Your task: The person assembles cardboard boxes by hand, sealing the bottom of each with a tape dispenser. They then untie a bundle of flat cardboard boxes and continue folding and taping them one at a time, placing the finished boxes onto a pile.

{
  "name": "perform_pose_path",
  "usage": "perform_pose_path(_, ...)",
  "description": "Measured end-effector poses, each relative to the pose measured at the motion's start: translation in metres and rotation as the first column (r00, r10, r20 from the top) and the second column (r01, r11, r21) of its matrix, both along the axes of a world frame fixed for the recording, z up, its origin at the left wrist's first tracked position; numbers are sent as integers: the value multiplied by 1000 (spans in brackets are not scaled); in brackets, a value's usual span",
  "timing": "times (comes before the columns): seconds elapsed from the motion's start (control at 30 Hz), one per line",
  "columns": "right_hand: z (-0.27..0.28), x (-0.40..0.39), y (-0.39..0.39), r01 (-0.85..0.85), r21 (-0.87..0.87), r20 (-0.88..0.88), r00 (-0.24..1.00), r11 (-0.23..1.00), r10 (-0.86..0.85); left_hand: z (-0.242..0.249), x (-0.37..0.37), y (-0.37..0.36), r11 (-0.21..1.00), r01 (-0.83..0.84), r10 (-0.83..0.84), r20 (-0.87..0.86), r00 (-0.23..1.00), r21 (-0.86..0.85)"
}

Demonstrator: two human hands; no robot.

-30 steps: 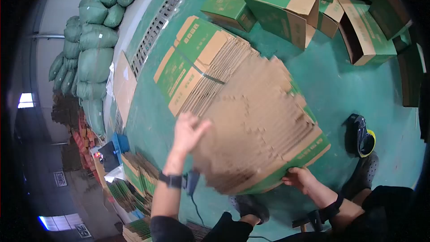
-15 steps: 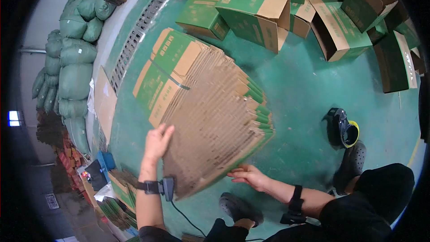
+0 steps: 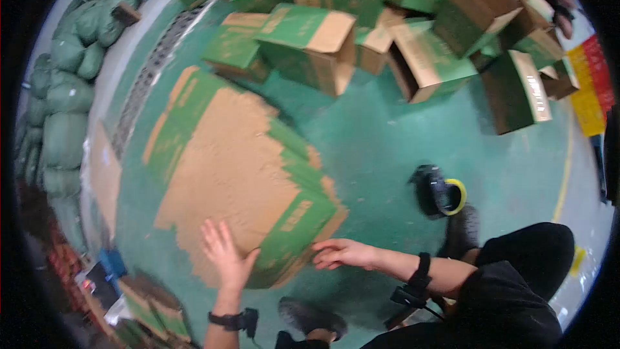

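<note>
A bundle of flattened green and brown cardboard boxes point(image 3: 223, 161) lies fanned out on the green floor. My left hand point(image 3: 229, 256) rests on the brown face of the stack near its lower edge, fingers spread. At the stack's lower right corner is my right hand point(image 3: 340, 254), its fingers partly curled beside the green edge. Whether those fingers grip the cardboard is unclear from the blur. Each wrist wears a black strap with a small device.
Several opened green and brown boxes point(image 3: 310, 42) stand across the back. A black tape dispenser with a yellow ring point(image 3: 445, 190) lies at the right near my shoe. Green sacks point(image 3: 64, 142) are piled at the left. Yellow and red crates point(image 3: 589, 84) stand at far right.
The stack has tipped over, now showing broad brown and green faces instead of layered edges. My left hand has come down onto it with fingers spread. The view has shifted to the right.
</note>
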State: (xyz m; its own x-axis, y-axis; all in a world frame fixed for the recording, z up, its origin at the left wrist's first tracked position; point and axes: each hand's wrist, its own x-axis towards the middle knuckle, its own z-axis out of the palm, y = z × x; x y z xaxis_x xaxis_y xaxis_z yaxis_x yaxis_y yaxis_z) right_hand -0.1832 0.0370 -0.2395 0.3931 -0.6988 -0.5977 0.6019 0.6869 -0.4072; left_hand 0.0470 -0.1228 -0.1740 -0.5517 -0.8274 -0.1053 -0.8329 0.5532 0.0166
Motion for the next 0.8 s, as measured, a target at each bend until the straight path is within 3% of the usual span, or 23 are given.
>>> perform_pose_path(0.07,29,-23,-4,-182,-179,-143,977,967,157,22,-5,7,998,-15,19,-63,998,62)
perform_pose_path(0.1,47,-42,-3,-179,-176,-170,974,968,149,35,-5,13,998,-5,11,-90,996,60)
perform_pose_path(0.17,100,-78,0,-277,-376,-436,895,884,96,73,2,25,990,-52,72,-153,986,133)
perform_pose_path(0.23,161,-110,23,-407,-353,-597,791,843,132,120,22,35,987,-53,89,-245,965,150)
perform_pose_path(0.3,216,-138,59,-609,-289,-800,577,738,163,174,34,58,984,-59,112,-330,937,166)
perform_pose_path(0.37,276,-160,105,-688,-212,-891,428,694,151,245,33,88,861,-155,405,-470,785,484)
perform_pose_path(0.5,412,-185,185,-715,-16,-968,186,699,168,379,-31,161,884,93,264,-654,709,458)
perform_pose_path(0.57,459,-181,222,-646,-49,-998,2,762,-62,428,-83,185,889,273,94,-730,677,367)
perform_pose_path(0.63,495,-168,265,-613,-29,-985,-116,790,-127,474,-148,205,858,463,-142,-764,630,222)
perform_pose_path(0.67,514,-162,292,-610,-31,-985,-117,792,-128,499,-179,210,758,631,-326,-742,586,165)
perform_pose_path(0.7,529,-156,321,-606,-26,-984,-124,795,-126,516,-211,214,613,768,-345,-813,470,183)
perform_pose_path(0.73,537,-151,353,-602,26,-974,-196,798,-116,533,-245,210,342,894,-305,-865,398,291)
perform_pose_path(0.77,548,-151,384,-582,61,-966,-240,811,-100,550,-274,228,335,915,-409,-841,355,223)
perform_pose_path(0.8,558,-151,415,-560,96,-956,-284,823,-81,561,-305,232,177,937,-395,-850,348,302)
